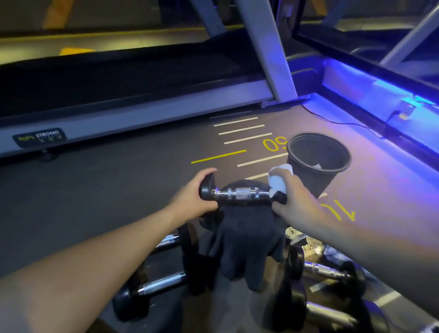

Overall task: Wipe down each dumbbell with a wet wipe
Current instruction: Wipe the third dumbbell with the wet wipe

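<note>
Head view: my left hand (191, 194) grips one end of the dumbbell (241, 193), my right hand (298, 199) presses a wet wipe (277, 181) on the other end, just beside the bin (317, 158); open floor (96, 181) lies left

Bare forearms, no sleeves, left hand (189, 195), right hand (298, 199)

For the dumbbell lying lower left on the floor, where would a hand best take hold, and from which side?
Grip the dumbbell by its chrome handle, coming down from above. It lies on its side with the bar exposed between two bulky black heads, which lift it off the floor, so fingers can likely wrap under it.
</note>
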A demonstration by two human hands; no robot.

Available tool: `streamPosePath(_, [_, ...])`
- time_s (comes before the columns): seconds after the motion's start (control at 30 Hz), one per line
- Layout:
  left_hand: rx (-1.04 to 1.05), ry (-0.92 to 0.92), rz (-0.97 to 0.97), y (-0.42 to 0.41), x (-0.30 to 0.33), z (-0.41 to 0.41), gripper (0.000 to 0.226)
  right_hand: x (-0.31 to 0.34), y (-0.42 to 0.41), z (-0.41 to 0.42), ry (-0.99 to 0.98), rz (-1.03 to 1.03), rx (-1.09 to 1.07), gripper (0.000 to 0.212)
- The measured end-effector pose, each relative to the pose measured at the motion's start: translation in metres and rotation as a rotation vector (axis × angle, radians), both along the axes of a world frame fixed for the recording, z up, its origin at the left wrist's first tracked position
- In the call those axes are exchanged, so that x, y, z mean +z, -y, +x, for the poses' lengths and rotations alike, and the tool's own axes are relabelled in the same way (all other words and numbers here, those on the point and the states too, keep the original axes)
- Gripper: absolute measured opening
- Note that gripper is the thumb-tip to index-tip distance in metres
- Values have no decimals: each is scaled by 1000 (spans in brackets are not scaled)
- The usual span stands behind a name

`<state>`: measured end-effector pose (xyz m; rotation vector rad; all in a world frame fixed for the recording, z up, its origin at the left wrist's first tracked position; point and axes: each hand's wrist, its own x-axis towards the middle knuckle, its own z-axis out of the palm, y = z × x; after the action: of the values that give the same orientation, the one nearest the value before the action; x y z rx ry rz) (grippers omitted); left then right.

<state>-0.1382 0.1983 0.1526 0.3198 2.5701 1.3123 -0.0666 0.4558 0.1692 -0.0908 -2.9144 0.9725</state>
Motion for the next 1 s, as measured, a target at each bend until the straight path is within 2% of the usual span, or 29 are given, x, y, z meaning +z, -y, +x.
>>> streamPosePath(0.13, [-65, 128, 111, 7, 1, -2, 113, -2, -1, 0, 0, -8, -3, 66])
streamPosePath(0.2, [-81, 206, 142, 9, 6, 1, 120, -3, -1, 0, -3, -20, 20, 67])
streamPosePath(0.47, [-134, 411, 277, 15, 7, 4, 123, -5, -4, -3, 9, -100, 37, 71])
streamPosePath(0.7, [-100, 318, 300, 12, 9, 9, 105, -7, -9, 1, -49, -89, 31, 67])
streamPosePath(0.83, [-112, 191, 261, 8, 16, 6, 104, -9, -11, 5, -108, -107, -2, 64])
streamPosePath(1.0, [-66, 17, 294, 7, 41, 3, 106, 4, -11, 2, -161, -240, -36, 63])
